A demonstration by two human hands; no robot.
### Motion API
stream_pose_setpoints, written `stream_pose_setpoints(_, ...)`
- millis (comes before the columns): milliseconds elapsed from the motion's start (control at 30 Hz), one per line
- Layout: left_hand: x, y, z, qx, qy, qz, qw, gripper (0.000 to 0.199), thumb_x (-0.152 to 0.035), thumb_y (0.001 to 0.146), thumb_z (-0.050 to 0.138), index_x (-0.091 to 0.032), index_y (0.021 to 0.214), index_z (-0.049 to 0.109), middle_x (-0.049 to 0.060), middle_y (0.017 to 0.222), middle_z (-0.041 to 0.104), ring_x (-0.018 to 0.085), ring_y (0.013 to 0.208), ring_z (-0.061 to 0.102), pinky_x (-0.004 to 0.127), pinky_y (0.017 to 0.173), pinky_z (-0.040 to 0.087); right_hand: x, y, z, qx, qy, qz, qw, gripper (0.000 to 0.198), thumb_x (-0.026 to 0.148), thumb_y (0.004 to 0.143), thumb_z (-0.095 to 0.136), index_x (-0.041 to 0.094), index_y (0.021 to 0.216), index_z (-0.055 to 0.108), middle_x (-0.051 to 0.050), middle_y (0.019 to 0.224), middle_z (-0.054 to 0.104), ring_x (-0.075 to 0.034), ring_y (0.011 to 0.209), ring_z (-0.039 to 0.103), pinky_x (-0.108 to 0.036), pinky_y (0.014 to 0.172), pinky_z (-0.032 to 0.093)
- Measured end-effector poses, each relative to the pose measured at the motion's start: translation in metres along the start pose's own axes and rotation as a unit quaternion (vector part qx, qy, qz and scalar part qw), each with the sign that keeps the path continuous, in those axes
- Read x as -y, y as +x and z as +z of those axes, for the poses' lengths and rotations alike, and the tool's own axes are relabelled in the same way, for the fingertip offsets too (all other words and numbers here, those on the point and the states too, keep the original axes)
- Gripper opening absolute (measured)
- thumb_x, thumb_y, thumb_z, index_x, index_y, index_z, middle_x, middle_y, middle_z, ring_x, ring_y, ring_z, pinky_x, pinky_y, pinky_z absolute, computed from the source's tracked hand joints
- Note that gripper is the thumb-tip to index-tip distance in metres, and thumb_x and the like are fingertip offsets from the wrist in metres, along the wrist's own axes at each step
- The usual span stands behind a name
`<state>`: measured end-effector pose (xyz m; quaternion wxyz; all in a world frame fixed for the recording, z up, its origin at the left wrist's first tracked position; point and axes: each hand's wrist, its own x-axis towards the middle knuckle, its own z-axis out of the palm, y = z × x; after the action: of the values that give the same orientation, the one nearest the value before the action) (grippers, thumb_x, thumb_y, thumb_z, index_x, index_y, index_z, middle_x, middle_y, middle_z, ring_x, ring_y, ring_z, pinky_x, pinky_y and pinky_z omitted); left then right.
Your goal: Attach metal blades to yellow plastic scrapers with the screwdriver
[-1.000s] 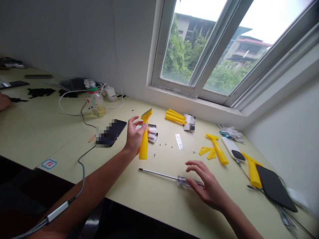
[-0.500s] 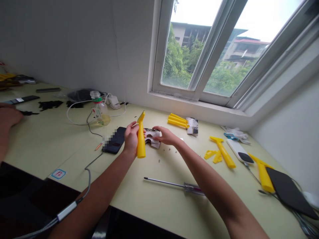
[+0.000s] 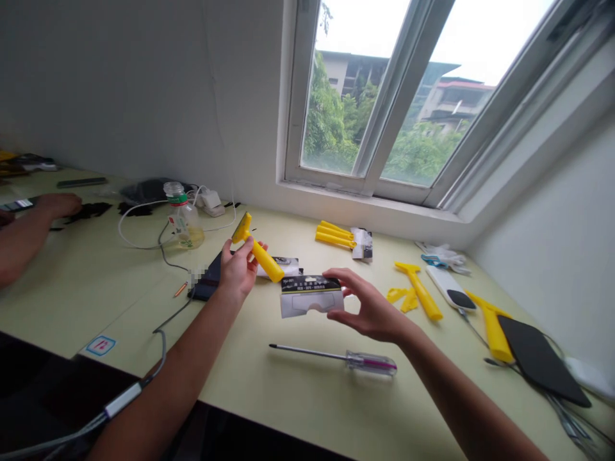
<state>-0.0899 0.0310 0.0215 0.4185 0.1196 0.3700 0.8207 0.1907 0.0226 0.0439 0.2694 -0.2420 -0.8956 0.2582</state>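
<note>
My left hand is closed round a yellow scraper, its head tilted up to the left and its round handle end pointing down to the right. Between the thumb and fingers of my right hand is a black and white cardboard packaging card with a half-round cutout, held up above the table. More printed card lies behind it, partly covered by the scraper handle. Below the held card rests a screwdriver with a clear handle, its shaft pointing left.
Yellow scrapers with a card lie near the window. Rightward are another yellow scraper, a white power bank and a black device. Leftward are a dark phone, a bottle, cables and another person's hand.
My right hand has lifted the card toward me and right, its printed face now showing. The scraper has tilted in my left hand, moving slightly left. The other person's hand reaches farther in.
</note>
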Motion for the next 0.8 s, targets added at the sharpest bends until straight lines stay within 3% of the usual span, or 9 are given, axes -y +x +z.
stream_pose_setpoints(67,0.007,-0.008,0.002,0.021,0.036,-0.007,0.999,0.078,-0.011,0.070,0.075,-0.037,0.130,0.033,-0.003,0.091,0.065,0.013,0.068,0.067,0.025,0.062,0.055,0.008,-0.002,0.004,0.001,0.007,-0.009,1.000,0.062,0.028,0.079,0.070,0.031,0.136,0.044,-0.010,0.134,0.051,-0.024,0.114,0.056,-0.039,0.084,0.057)
stream_pose_setpoints(133,0.014,-0.015,0.003,0.053,0.075,-0.005,0.996,0.086,-0.017,0.068,0.080,-0.042,0.133,0.029,-0.003,0.094,0.064,0.012,0.066,0.066,0.024,0.059,0.054,0.010,-0.001,0.007,-0.004,0.012,-0.017,1.000,0.063,0.026,0.079,0.070,0.032,0.136,0.043,-0.010,0.136,0.050,-0.024,0.115,0.055,-0.038,0.083,0.058)
stream_pose_setpoints(267,0.026,-0.026,0.003,0.108,0.144,0.021,0.983,0.075,-0.031,0.062,0.086,-0.033,0.127,0.047,0.000,0.092,0.062,0.012,0.068,0.063,0.022,0.059,0.052,0.005,0.003,0.011,-0.019,-0.002,-0.037,0.999,0.063,0.026,0.080,0.069,0.032,0.136,0.042,-0.011,0.138,0.047,-0.025,0.120,0.053,-0.039,0.087,0.057)
stream_pose_setpoints(400,0.033,-0.037,0.005,0.159,0.192,0.014,0.968,0.055,-0.040,0.060,0.086,-0.016,0.104,0.065,0.002,0.084,0.063,0.010,0.062,0.060,0.020,0.056,0.050,-0.002,0.003,0.015,-0.028,-0.028,-0.040,0.998,0.060,0.027,0.081,0.068,0.030,0.136,0.042,-0.011,0.138,0.046,-0.025,0.121,0.052,-0.044,0.096,0.052)
stream_pose_setpoints(500,0.033,-0.043,0.007,0.191,0.207,-0.034,0.959,0.056,-0.049,0.066,0.080,-0.013,0.106,0.066,0.004,0.073,0.066,0.014,0.057,0.062,0.025,0.054,0.051,-0.003,0.002,0.017,-0.021,-0.029,-0.035,0.999,0.059,0.027,0.081,0.067,0.030,0.135,0.043,-0.011,0.136,0.047,-0.025,0.119,0.053,-0.042,0.094,0.054)
stream_pose_setpoints(600,0.030,-0.043,0.008,0.188,0.206,-0.041,0.959,0.059,-0.049,0.067,0.079,-0.013,0.112,0.066,0.005,0.069,0.068,0.018,0.059,0.065,0.029,0.056,0.054,-0.004,0.001,0.017,-0.007,-0.041,-0.031,0.999,0.055,0.026,0.082,0.066,0.031,0.133,0.045,-0.010,0.136,0.047,-0.023,0.113,0.057,-0.042,0.094,0.054)
stream_pose_setpoints(800,0.031,-0.039,0.005,0.181,0.191,-0.059,0.963,0.051,-0.045,0.065,0.081,-0.012,0.103,0.071,0.008,0.081,0.072,0.017,0.063,0.066,0.029,0.058,0.054,-0.001,-0.001,0.015,-0.023,-0.054,-0.047,0.997,0.054,0.022,0.084,0.063,0.029,0.134,0.044,-0.011,0.140,0.041,-0.022,0.109,0.059,-0.040,0.091,0.056)
